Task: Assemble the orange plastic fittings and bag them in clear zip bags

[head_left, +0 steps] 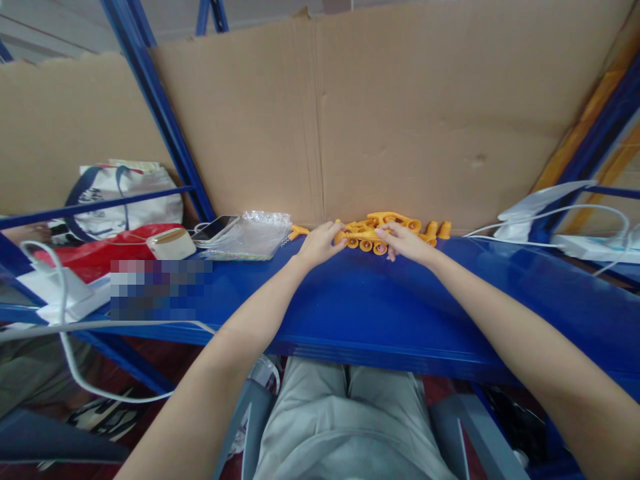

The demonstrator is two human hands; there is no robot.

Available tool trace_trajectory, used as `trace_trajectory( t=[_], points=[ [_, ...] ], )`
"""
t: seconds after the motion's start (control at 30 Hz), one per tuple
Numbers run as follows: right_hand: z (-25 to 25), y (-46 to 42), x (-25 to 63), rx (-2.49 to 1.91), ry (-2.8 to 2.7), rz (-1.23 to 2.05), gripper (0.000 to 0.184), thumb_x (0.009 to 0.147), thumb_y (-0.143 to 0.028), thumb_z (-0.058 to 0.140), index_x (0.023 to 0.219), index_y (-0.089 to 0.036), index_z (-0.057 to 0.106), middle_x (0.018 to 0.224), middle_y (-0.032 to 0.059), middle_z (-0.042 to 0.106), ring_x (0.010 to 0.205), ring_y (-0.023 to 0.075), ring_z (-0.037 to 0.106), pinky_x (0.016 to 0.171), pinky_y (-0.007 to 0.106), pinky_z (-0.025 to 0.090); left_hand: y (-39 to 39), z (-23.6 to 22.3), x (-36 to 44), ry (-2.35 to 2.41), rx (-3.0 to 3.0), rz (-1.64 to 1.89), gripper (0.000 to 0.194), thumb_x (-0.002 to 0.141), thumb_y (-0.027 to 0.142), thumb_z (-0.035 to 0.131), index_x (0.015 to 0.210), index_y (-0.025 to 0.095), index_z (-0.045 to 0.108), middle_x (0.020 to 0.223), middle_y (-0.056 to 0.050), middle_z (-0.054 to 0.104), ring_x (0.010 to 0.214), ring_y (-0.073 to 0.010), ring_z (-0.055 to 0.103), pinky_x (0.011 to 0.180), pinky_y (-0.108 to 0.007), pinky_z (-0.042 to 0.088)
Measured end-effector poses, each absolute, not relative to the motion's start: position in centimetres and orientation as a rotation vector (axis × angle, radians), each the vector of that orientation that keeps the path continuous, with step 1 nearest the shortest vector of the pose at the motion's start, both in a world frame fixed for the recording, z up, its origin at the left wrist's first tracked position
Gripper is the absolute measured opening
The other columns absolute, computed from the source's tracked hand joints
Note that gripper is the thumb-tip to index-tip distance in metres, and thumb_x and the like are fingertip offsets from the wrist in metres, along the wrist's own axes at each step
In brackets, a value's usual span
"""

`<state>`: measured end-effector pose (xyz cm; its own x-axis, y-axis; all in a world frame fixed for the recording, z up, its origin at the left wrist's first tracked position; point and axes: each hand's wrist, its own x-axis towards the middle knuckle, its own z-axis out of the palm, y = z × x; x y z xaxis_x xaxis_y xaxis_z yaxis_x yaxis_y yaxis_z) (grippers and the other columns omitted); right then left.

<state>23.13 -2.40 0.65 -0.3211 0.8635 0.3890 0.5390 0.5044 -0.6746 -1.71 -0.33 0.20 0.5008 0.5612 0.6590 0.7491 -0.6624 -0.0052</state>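
Gray trousers (340, 420) foremost, yellow pieces (367, 235) lie at the bent fingers of left hand (320, 245) and right hand (409, 243); grip unclear.

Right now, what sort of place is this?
Probably a workshop or storeroom workstation: a blue shelf serving as the bench, blue metal uprights with cardboard sheeting behind, and a pile of yellow parts on the surface.

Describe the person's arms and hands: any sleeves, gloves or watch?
The left hand and right hand wear no gloves. No sleeve shows on the left forearm or right forearm, and no watch, band or marking either. Rings would be too small to tell.
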Motion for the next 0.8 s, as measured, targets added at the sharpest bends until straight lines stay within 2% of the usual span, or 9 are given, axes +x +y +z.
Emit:
trace_trajectory(
  t=[0.17, 0.33, 0.4, 0.47, 0.57, 0.67, 0.8],
  points=[
    [1.7, -3.3, 23.1, -1.269, -1.904, 0.746, 0.04, 0.1, -0.056, 0.038, 0.103, -0.022, 0.059, 0.074, 0.0036, 0.068, 0.047, 0.0136, 0.06, 0.054, 0.031, 0.058, -0.7, 0.3, -1.4, -1.135, -2.414, -0.889, 0.025, 0.089, 0.027, 0.06, 0.112, 0.019, 0.065, 0.103, -0.009, 0.069, 0.099, -0.0221, 0.066, 0.086, -0.032, 0.052],
    [2.4, -4.0, 24.3, -1.256, -2.074, 0.908, 0.022, 0.098, -0.036, 0.052, 0.113, -0.021, 0.057, 0.097, 0.0092, 0.074, 0.065, 0.0155, 0.069, 0.071, 0.039, 0.061, -0.8, 0.1, -1.2, -1.223, -2.412, -0.778, 0.031, 0.089, 0.029, 0.06, 0.118, 0.022, 0.066, 0.106, -0.008, 0.068, 0.097, -0.0216, 0.067, 0.079, -0.029, 0.053],
    [2.5, -4.0, 24.6, -1.232, -2.136, 0.888, 0.017, 0.097, -0.029, 0.053, 0.111, -0.02, 0.059, 0.099, 0.0105, 0.075, 0.069, 0.0167, 0.071, 0.073, 0.041, 0.061, -0.7, 0.0, -1.3, -1.233, -2.411, -0.759, 0.031, 0.09, 0.03, 0.059, 0.119, 0.022, 0.066, 0.108, -0.008, 0.067, 0.097, -0.0212, 0.067, 0.079, -0.029, 0.053],
    [2.5, -4.0, 24.5, -1.204, -2.152, 0.867, 0.018, 0.1, -0.029, 0.048, 0.105, -0.018, 0.062, 0.099, 0.0121, 0.075, 0.07, 0.0172, 0.071, 0.073, 0.041, 0.061, -0.6, 0.0, -1.4, -1.232, -2.401, -0.774, 0.03, 0.091, 0.032, 0.058, 0.119, 0.022, 0.065, 0.109, -0.008, 0.066, 0.1, -0.0216, 0.066, 0.08, -0.029, 0.053],
    [2.5, -4.1, 24.0, -1.209, -2.11, 0.928, 0.039, 0.103, -0.042, 0.037, 0.097, -0.017, 0.066, 0.097, 0.0149, 0.076, 0.067, 0.0172, 0.07, 0.072, 0.039, 0.061, -0.5, 0.1, -1.7, -1.226, -2.387, -0.8, 0.03, 0.092, 0.033, 0.058, 0.119, 0.022, 0.064, 0.108, -0.008, 0.066, 0.103, -0.0222, 0.066, 0.081, -0.029, 0.052],
    [2.5, -4.2, 23.5, -1.31, -2.035, 0.99, 0.062, 0.099, -0.063, 0.028, 0.088, -0.017, 0.068, 0.089, 0.0163, 0.076, 0.063, 0.0183, 0.069, 0.068, 0.036, 0.061, -0.4, 0.0, -1.8, -1.22, -2.382, -0.788, 0.031, 0.092, 0.035, 0.06, 0.12, 0.021, 0.063, 0.109, -0.008, 0.067, 0.103, -0.0218, 0.066, 0.081, -0.028, 0.052],
    [2.3, -4.1, 23.3, -1.341, -1.961, 1.022, 0.074, 0.091, -0.077, 0.024, 0.081, -0.018, 0.066, 0.077, 0.016, 0.075, 0.057, 0.019, 0.067, 0.062, 0.033, 0.06, -0.3, -0.2, -1.7, -1.235, -2.372, -0.786, 0.033, 0.092, 0.039, 0.062, 0.12, 0.021, 0.063, 0.111, -0.009, 0.067, 0.1, -0.0217, 0.067, 0.08, -0.028, 0.052]
  ],
)
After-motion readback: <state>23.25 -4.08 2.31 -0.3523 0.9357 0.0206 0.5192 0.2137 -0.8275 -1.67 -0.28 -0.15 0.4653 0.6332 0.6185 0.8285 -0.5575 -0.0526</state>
